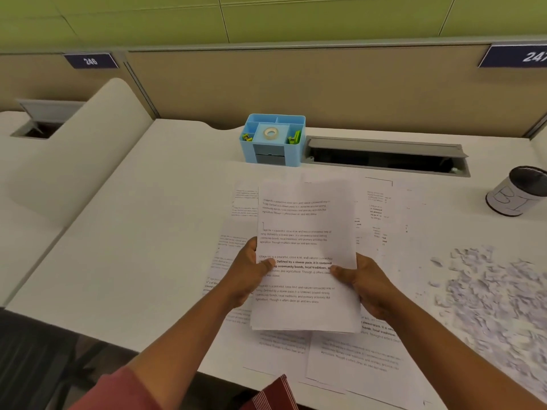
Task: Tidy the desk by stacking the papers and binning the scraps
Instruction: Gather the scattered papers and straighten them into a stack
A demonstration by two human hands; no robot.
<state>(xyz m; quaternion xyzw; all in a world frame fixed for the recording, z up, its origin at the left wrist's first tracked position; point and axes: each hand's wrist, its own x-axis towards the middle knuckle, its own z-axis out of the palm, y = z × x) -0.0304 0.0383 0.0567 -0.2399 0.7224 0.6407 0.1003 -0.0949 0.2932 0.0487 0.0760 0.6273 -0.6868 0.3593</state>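
Both hands grip one stack of papers [306,255] above the middle of the white desk [142,232]. The left hand [247,275] clasps the stack's left edge, thumb laid flat across the printed face and fingers hidden beneath. The right hand [365,284] holds the right edge in the same manner, its thumb pointing inward over the text. Each forearm reaches up from the near edge of the desk, the two converging toward the stack.

The stack's long axis runs away from the person, its top edge pointing toward the blue organiser [273,140] at the back of the desk, with the text lines running left to right and readable from the person's side. The far end looks lifted and slightly blurred; the near end sits lower, over loose sheets [355,356] that lie spread flat on the desk around and under it.

To the right, well apart from the stack, a heap of torn paper scraps [497,300] covers the desk surface. A dark cylindrical bin [519,190] wrapped in hand-lettered paper stands beyond the scraps near the right edge.
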